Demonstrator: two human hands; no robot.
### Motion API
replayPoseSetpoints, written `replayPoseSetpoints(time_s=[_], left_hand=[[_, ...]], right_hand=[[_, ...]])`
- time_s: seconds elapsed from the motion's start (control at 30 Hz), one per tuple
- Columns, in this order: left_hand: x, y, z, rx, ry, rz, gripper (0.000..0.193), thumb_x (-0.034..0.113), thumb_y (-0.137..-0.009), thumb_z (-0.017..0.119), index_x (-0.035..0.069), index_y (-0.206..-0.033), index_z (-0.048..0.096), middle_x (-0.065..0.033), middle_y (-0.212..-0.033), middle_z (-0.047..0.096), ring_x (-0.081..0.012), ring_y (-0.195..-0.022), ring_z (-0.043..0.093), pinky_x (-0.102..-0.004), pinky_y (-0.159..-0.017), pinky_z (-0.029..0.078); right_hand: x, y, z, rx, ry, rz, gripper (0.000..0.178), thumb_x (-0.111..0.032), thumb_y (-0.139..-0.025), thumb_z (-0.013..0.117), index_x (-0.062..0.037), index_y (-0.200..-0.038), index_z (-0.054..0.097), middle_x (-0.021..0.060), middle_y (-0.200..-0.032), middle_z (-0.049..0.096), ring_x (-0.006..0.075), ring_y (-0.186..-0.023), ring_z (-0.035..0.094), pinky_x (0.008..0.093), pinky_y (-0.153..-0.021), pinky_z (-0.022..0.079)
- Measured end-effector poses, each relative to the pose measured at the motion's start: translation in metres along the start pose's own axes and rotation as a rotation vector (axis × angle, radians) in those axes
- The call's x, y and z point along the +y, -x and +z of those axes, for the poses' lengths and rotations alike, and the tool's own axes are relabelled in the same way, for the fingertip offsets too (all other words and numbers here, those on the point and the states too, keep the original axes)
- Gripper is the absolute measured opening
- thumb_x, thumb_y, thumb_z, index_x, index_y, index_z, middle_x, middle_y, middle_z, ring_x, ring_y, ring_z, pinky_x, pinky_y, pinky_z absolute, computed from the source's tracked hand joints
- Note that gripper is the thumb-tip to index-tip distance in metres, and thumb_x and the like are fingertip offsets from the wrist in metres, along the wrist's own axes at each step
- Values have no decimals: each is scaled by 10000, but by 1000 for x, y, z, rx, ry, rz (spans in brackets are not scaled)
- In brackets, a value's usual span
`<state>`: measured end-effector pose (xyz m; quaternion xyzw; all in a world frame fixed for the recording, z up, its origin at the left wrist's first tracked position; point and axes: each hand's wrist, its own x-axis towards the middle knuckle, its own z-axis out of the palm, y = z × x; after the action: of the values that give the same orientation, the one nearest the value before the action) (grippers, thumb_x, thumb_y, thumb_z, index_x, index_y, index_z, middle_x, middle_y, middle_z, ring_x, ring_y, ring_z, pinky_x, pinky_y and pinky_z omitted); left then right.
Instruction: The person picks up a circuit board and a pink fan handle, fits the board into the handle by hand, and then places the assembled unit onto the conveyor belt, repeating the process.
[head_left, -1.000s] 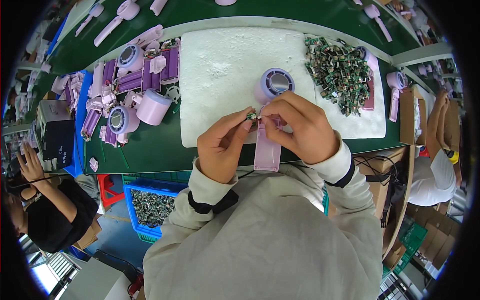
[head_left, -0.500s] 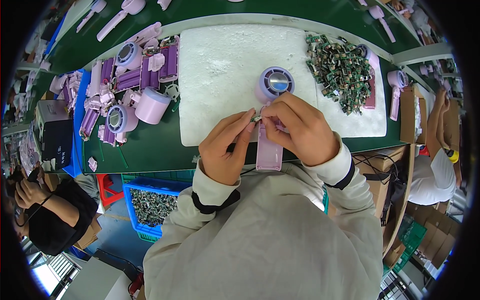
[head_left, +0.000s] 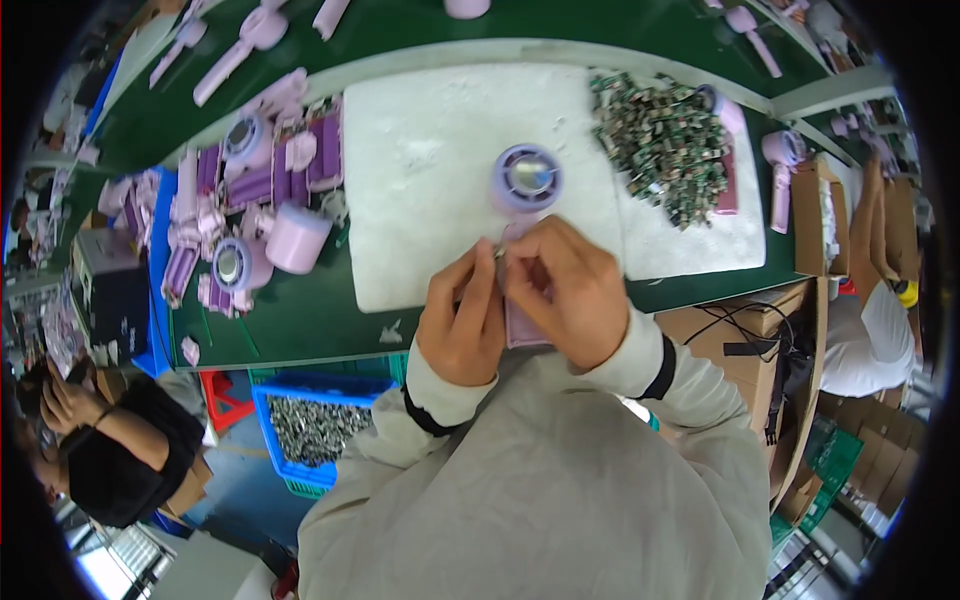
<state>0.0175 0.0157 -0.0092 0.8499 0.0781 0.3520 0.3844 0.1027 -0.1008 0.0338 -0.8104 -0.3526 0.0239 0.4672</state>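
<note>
Both my hands meet at the fingertips over a handheld fan's pink handle, whose head with a purple ring and silver centre lies just beyond. My left hand pinches a small circuit board, mostly covered by the fingers. The thumb and forefinger of my right hand close on the board's other side. The handle lies open as a shallow shell beneath the right hand. A white foam sheet lies under the fan head.
A heap of small circuit boards sits at right on the foam. Left are pink fan parts and purple shells. A blue crate of small parts stands below the table edge. Other people work at left and right.
Both hands have drawn closer together, and the small board is now more hidden between the fingertips. The view has shifted slightly, moving the fan and foam a little left in the picture.
</note>
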Motion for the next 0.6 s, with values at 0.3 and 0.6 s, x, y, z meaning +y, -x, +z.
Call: replayPoseSetpoints(time_s=[0.3,0.6], left_hand=[[18,-59,-22,-138,-3,21,398,-86,-896,661,-51,-1292,631,-219,-1166,643,-326,-1037,676,-349,-846,563],[10,-111,34,-389,99,121,539,34,-889,714,27,-1397,535,-232,-1373,522,-375,-1198,581,-435,-1002,493]], right_hand=[[8,-59,-43,-111,-21,-84,145,-2,-855,701,-10,-989,646,103,-850,625,172,-664,622,296,-621,517],[136,-207,-179,-80,-328,323,271,-209,-976,598,32,-1066,681,82,-929,728,155,-791,685,294,-728,567]])
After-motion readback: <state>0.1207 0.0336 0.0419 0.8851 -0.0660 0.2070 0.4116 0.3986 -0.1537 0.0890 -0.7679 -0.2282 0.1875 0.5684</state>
